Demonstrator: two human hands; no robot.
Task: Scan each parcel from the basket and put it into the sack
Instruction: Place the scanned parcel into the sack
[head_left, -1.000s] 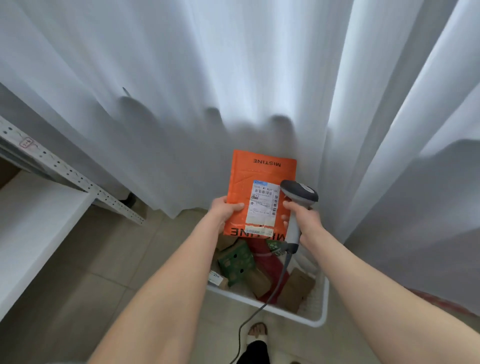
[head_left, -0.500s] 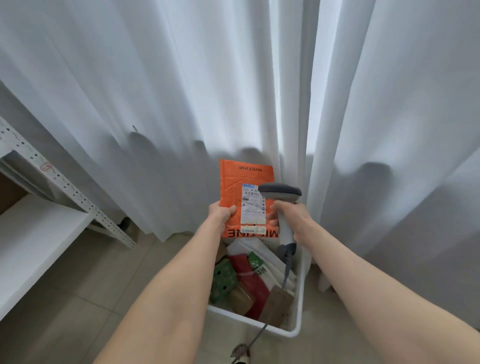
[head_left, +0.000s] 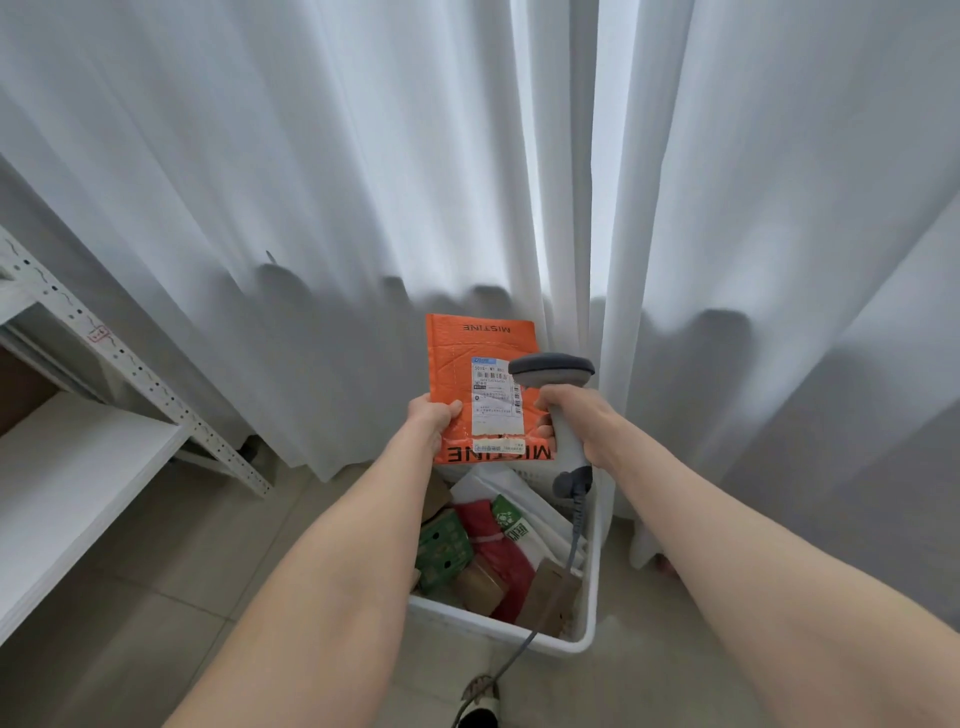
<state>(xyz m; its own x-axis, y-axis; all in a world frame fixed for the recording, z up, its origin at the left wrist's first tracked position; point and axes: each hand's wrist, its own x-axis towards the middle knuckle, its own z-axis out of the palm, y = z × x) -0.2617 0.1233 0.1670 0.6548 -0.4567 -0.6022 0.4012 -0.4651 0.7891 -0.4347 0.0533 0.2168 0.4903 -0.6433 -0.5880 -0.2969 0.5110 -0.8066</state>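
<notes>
Basket (head_left: 571, 647), at feet: several parcels (head_left: 449, 545) left to do. Left hand (head_left: 434, 415): pinches orange parcel (head_left: 457, 364) above it, label (head_left: 493, 402) showing. Right hand (head_left: 576, 415): curled round scanner (head_left: 551, 370), head beside label; scan apparently under way. Sack: not in view.

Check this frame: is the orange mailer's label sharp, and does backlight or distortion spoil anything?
Head view: the white shipping label on the orange padded mailer is sharp, its fine print too small to read; head view: daylight glows through the sheer white curtain, brightest at its gap; head view: wide-angle distortion slightly bows the perforated white shelf post.
</notes>
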